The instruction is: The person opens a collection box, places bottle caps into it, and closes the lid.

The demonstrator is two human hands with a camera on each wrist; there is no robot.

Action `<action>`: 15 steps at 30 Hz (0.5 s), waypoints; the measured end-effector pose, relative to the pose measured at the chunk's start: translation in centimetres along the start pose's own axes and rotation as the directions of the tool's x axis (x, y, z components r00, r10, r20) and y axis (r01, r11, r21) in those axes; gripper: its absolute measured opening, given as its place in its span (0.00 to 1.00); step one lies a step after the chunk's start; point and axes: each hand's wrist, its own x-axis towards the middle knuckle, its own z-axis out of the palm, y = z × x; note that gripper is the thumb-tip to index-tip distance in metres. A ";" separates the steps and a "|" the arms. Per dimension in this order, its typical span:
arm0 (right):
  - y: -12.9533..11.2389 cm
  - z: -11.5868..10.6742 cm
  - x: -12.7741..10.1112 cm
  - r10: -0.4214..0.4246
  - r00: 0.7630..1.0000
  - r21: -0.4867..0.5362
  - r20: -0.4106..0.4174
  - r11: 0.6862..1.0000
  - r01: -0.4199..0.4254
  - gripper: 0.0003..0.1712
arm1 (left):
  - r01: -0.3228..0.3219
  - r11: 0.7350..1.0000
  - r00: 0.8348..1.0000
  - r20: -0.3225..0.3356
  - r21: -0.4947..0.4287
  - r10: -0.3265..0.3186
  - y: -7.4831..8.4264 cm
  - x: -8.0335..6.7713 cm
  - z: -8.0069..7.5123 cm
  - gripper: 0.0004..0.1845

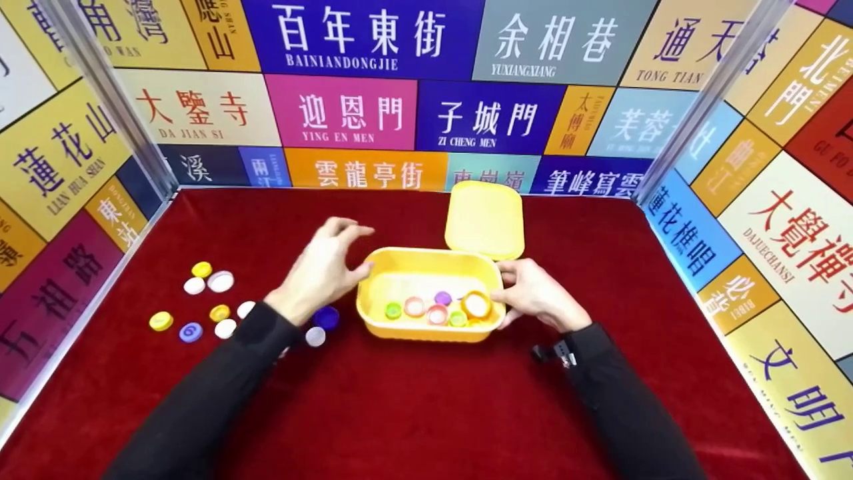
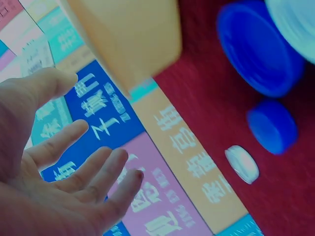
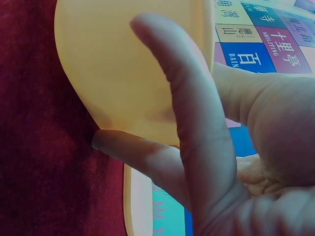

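Observation:
A yellow box (image 1: 426, 330) stands in the middle of the red cloth with its hinged lid (image 1: 484, 219) thrown back. Several coloured bottle caps (image 1: 436, 313) lie inside, among them an orange one (image 1: 476, 305). My left hand (image 1: 360, 250) hovers by the box's left rim with fingers spread and holds nothing; the left wrist view shows the same spread hand (image 2: 74, 162) beside the box's corner (image 2: 128, 39). My right hand (image 1: 516, 293) rests against the box's right end. In the right wrist view its fingers (image 3: 197, 147) lie fairly straight on the box wall (image 3: 118, 69).
Several loose caps (image 1: 200, 300) are scattered on the cloth at the left. A blue cap (image 1: 326, 317) and a white cap (image 1: 315, 336) lie by my left wrist. Signboard walls (image 1: 346, 110) close in the back and both sides. A strap device (image 1: 556, 350) sits on my right wrist.

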 end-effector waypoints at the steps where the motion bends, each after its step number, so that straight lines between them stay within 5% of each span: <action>1: 0.0 0.0 0.0 -0.002 1.000 -0.001 0.001 1.000 0.002 0.31 | 0.019 1.000 1.000 -0.004 0.001 -0.019 -0.5 0.1 0.0 0.33; 7: 0.0 0.1 0.0 -0.003 1.000 0.001 0.003 1.000 0.003 0.31 | 0.110 0.994 0.993 -0.032 0.024 -0.109 -3.6 0.5 -0.2 0.36; 15: -0.1 0.0 -0.1 -0.011 1.000 -0.010 -0.002 1.000 0.011 0.33 | 0.213 0.975 0.975 0.053 0.062 -0.216 -6.9 0.6 0.4 0.38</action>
